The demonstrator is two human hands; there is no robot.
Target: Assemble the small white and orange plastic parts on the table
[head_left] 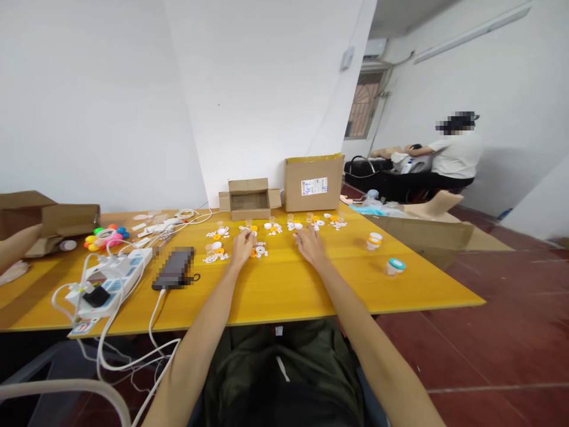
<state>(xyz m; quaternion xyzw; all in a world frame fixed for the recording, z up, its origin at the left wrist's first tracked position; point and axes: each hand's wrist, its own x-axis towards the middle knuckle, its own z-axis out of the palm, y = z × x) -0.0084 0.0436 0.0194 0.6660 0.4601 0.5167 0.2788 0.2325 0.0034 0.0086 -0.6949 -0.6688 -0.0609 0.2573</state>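
Note:
My left hand is over the yellow table with its fingers curled together. At its fingertips is a small white round piece. Beside it lie an orange ring and a white toothed disc. My right hand rests low over the table, palm down with fingers apart, near a white round piece. Around both hands are several small groups of white and orange plastic parts with clear cups. To the right stand a clear cup with an orange and white lid and one with a teal lid.
A small open carton and a larger box stand at the back. Left are a power strip with white cables, a phone and colourful balls. Another person's arm reaches in; a seated person works at far right.

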